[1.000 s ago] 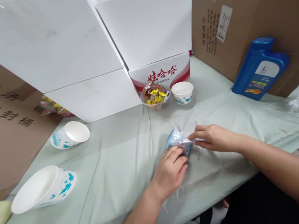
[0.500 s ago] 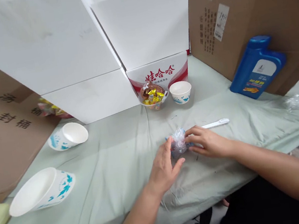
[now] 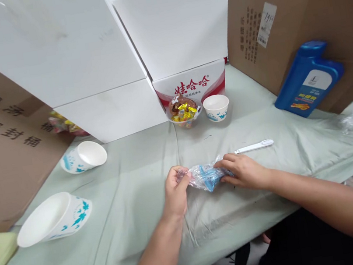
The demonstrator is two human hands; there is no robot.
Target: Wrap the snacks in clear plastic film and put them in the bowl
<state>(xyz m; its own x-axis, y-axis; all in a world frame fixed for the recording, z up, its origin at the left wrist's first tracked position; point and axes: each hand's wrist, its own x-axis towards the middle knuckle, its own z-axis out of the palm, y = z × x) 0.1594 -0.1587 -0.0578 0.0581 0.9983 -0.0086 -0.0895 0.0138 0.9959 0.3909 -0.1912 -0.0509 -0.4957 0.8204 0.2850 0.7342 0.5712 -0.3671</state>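
Low over the cloth, a blue item of unclear kind sits inside crinkled clear plastic wrap. My left hand is closed, pinching the left end of the wrap between thumb and fingers. At the other end, my right hand has its fingers curled on the wrapped blue item, covering its right part. A slim white tool, perhaps a utility knife, lies just beyond my right hand, its left end close to the fingers.
A clear bowl of gold-wrapped sweets and a paper cup stand before white boxes. Two more paper cups lie tipped at left. A blue bottle leans against the brown carton at right.
My left hand has moved left and closed on the plastic wrap, which now stretches out between both hands. More of the blue item shows. The view has shifted slightly.
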